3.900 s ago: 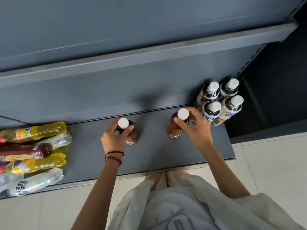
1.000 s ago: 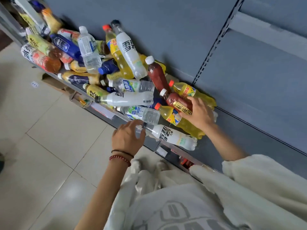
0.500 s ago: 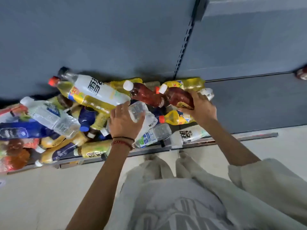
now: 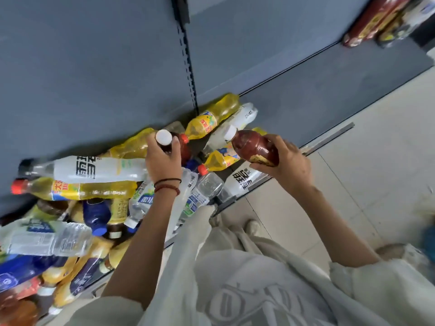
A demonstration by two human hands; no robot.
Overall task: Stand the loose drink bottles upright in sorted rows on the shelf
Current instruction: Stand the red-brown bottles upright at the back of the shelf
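Bottle pile (image 4: pixel 98 170) on grey shelf (image 4: pixel 329 95)

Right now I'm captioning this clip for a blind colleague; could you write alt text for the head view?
A person's right hand holds a white-capped reddish-brown bottle above a jumbled pile of yellow, clear and blue drink bottles lying on a grey shelf. The left hand grips a second white-capped bottle by its neck at the pile's top.

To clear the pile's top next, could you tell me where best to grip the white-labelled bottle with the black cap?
I'd take the white-labelled bottle round its labelled middle, from above: it lies flat atop the heap, barrel uncovered, and the left hand crowds its base end.
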